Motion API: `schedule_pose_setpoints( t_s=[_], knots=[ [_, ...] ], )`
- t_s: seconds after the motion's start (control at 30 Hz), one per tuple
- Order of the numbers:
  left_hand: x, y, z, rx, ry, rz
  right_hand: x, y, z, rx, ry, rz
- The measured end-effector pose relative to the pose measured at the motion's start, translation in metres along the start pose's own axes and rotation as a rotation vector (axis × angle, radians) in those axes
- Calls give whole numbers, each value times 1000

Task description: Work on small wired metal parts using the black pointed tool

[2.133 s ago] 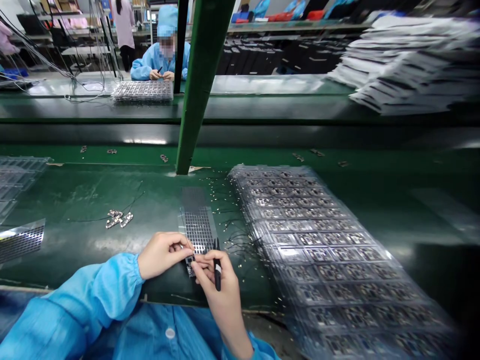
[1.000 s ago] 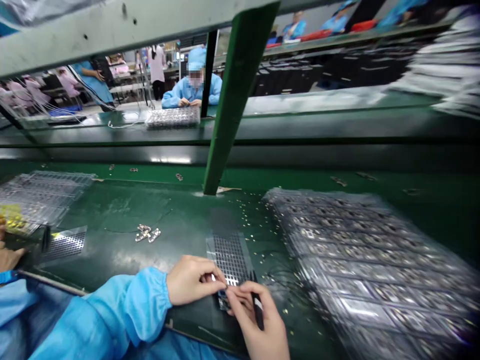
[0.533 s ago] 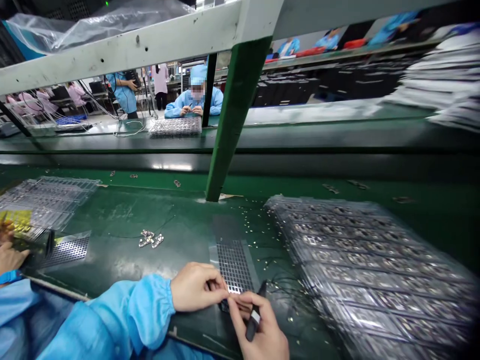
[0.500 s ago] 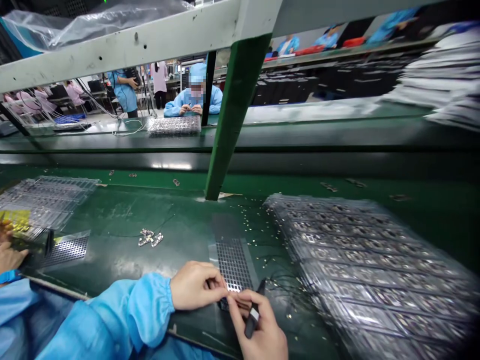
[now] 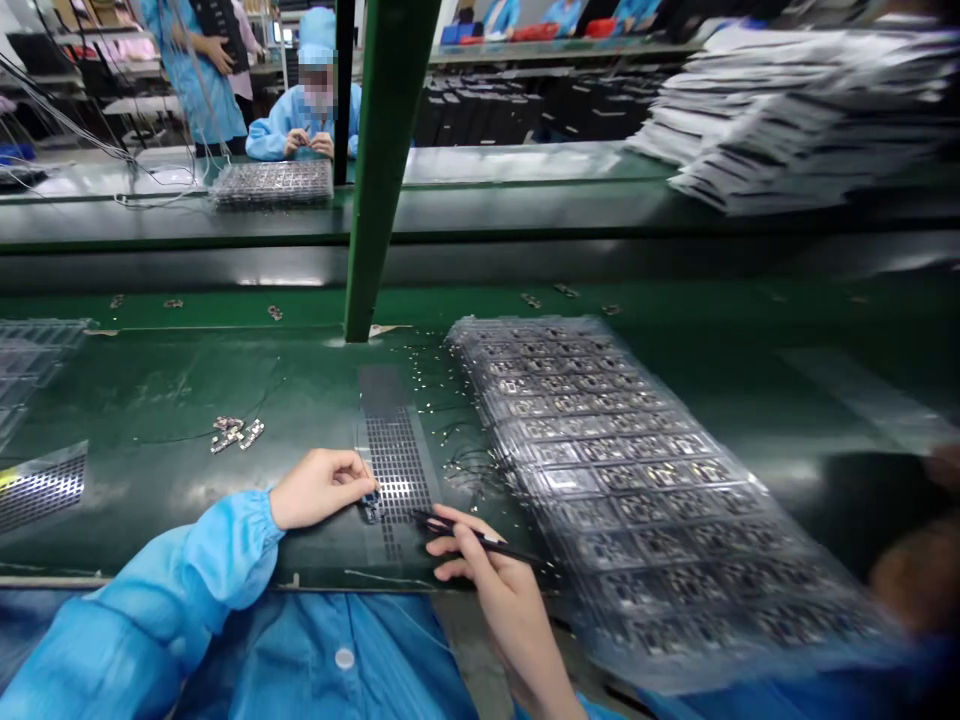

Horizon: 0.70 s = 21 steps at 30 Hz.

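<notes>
My left hand (image 5: 321, 488) is closed in a pinch on a small circuit board (image 5: 370, 506), partly hidden by the fingertips. Its edge lies over a strip sheet of small black pads (image 5: 395, 450) on the green bench. To the right, my right hand (image 5: 491, 562) grips a pair of black tweezers (image 5: 487, 541), their tips pointing left over the sheet's right edge. Left of my hands lies a small cluster of loose circuit boards (image 5: 237, 434), with a thin wire trailing from it. Fine wires with tiny connectors (image 5: 469, 465) spread between the sheet and the tray stack.
A stack of clear plastic trays (image 5: 637, 490) filled with small parts stands at my right. Ahead rises a green post (image 5: 382, 170). Beyond it, a conveyor (image 5: 465, 262) carries small parts. A co-worker (image 5: 304, 110) sits opposite; a blurred hand (image 5: 911, 570) shows at far right.
My view has turned right and down. My hands have drawn apart. The tweezers, earlier tucked in my right palm, now point forward between the fingers. The board stays in my left hand.
</notes>
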<state>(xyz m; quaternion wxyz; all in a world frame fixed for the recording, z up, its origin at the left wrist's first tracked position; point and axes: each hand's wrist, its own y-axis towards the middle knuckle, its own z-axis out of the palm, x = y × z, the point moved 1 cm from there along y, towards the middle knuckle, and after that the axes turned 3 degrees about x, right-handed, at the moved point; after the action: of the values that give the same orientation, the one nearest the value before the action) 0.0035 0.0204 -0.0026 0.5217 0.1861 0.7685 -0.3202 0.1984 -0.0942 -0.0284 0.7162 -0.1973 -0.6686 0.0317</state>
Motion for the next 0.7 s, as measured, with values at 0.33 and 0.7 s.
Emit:
schedule_pose_setpoints(
  t_s=[0.33, 0.7],
  knots=[
    [-1, -8, 25, 314, 99, 119, 3, -1, 7, -47, -124, -42],
    [-4, -6, 28, 269, 158, 116, -3, 0, 11, -26, -259, -89]
  ],
)
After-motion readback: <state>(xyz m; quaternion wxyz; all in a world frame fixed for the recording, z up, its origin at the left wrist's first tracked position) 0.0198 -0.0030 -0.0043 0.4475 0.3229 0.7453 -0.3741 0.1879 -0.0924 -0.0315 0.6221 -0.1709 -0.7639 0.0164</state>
